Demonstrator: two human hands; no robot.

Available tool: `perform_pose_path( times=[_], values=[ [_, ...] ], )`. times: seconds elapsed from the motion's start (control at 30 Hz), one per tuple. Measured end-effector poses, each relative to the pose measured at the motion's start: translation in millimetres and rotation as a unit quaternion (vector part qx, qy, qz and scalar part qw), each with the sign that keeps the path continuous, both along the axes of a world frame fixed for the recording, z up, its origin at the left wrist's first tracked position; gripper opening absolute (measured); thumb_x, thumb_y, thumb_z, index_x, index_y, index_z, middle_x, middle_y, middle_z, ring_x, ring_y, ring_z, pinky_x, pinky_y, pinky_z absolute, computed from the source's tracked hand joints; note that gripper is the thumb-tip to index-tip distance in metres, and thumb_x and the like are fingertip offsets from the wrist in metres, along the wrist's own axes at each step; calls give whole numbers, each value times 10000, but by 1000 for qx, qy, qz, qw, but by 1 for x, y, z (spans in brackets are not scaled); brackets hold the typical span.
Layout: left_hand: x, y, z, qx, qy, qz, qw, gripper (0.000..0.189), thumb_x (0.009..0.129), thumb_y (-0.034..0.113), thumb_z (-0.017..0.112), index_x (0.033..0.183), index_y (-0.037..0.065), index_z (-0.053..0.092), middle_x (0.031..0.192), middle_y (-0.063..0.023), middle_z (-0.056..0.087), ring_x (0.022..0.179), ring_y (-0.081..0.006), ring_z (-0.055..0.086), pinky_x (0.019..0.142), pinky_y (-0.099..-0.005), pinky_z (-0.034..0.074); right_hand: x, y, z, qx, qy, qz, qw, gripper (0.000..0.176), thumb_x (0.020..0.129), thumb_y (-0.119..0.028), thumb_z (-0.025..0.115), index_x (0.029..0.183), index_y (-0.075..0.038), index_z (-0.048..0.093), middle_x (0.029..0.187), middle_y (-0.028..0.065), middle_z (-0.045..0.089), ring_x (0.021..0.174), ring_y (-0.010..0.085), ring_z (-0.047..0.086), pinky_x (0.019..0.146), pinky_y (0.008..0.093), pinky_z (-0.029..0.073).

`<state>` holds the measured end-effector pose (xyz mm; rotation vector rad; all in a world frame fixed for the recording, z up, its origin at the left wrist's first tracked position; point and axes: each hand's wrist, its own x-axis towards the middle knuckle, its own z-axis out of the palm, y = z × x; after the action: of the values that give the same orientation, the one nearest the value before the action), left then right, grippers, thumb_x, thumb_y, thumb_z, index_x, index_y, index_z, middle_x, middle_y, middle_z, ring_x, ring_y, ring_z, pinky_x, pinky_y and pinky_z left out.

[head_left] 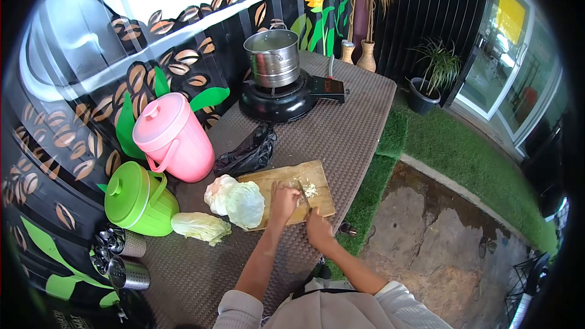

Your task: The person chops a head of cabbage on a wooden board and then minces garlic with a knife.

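Wooden cutting board (318, 175) at the centre of the frame, with both hands working on it.

The right hand (318, 226), just below the board's lower edge, is closed around the handle of a knife (303, 196). The blade points up the frame toward a small heap of chopped pale pieces (310, 189). The left hand (283, 200) rests on the board just left of the blade, fingers curled down; whether it grips anything cannot be told. A cabbage (239, 202) overlaps the board's left end, and a loose cabbage leaf (200, 226) lies at its lower left. Further left stand a green jug (137, 198) and a pink jug (170, 137). A black bag (248, 153) lies above the board, and a steel pot (272, 58) sits on a stove (280, 100) at upper centre.
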<state>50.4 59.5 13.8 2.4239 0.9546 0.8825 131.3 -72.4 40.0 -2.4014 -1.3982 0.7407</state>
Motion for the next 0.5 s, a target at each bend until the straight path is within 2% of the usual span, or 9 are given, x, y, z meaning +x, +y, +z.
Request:
perform_pose_path(
  times=[0.03, 0.17, 0.23, 0.3, 0.37, 0.4, 0.47, 0.5],
  values=[
    [1, 1, 1, -5, 4, 13, 1000, 72, 745, 75, 673, 752, 91, 743, 750, -111, 662, 889, -277, 584, 1094, -436, 300, -7, -1, -2, -14, 22, -57, 998, 331, 867, -79, 561, 1150, 25, 423, 936, 271, 666, 900, 385, 683, 732, 460, 566],
    [4, 12, -2, -34, -4, 14, 999, 60, 677, 54, 709, 676, 106, 739, 705, -113, 646, 857, -279, 576, 1039, -420, 346, -1, 9, -4, -10, 3, -41, 999, 372, 833, -52, 599, 1148, 34, 421, 990, 281, 654, 956, 393, 666, 781, 468, 553],
    [4, 14, -3, -35, -3, 8, 999, 60, 667, 55, 714, 674, 108, 741, 698, -111, 645, 849, -281, 576, 1022, -419, 354, 15, 17, 3, 21, -1, 14, 1000, 363, 840, -54, 588, 1149, 37, 419, 1005, 289, 646, 974, 395, 659, 801, 475, 545],
    [2, 18, -6, -36, -3, 4, 999, 62, 656, 55, 719, 672, 111, 742, 691, -110, 643, 841, -283, 576, 1005, -417, 362, 26, 20, 20, -1, -5, 49, 999, 369, 837, -52, 592, 1150, 37, 419, 1020, 297, 638, 989, 395, 654, 805, 477, 543],
    [2, 19, -12, -27, -13, 15, 999, 120, 610, 79, 794, 720, 102, 753, 704, -116, 646, 857, -297, 570, 905, -414, 414, 25, 16, 21, -26, -10, 83, 996, 375, 833, -49, 596, 1152, 38, 418, 1035, 305, 631, 1003, 394, 648, 809, 478, 541],
    [1, 17, -12, -27, -13, 14, 999, 120, 610, 79, 794, 720, 102, 753, 704, -116, 646, 857, -297, 570, 905, -414, 414, 20, 12, 11, -2, -27, 74, 997, 350, 848, -66, 585, 1142, 32, 421, 1002, 289, 645, 970, 385, 662, 789, 472, 549],
    [0, 14, -9, -47, -2, 8, 999, 100, 644, 95, 783, 741, 104, 758, 739, -128, 646, 893, -287, 584, 1032, -462, 353, 7, 6, 1, 23, -45, 65, 997, 326, 864, -84, 573, 1133, 26, 425, 969, 273, 658, 937, 376, 676, 769, 466, 556],
    [-1, 12, -4, -47, -2, 8, 999, 100, 644, 95, 783, 741, 104, 758, 739, -128, 646, 893, -287, 584, 1032, -462, 353, -2, 5, -2, 14, -50, 17, 998, 293, 883, -103, 549, 1120, 18, 428, 924, 247, 671, 889, 364, 689, 740, 459, 564]
  ],
)
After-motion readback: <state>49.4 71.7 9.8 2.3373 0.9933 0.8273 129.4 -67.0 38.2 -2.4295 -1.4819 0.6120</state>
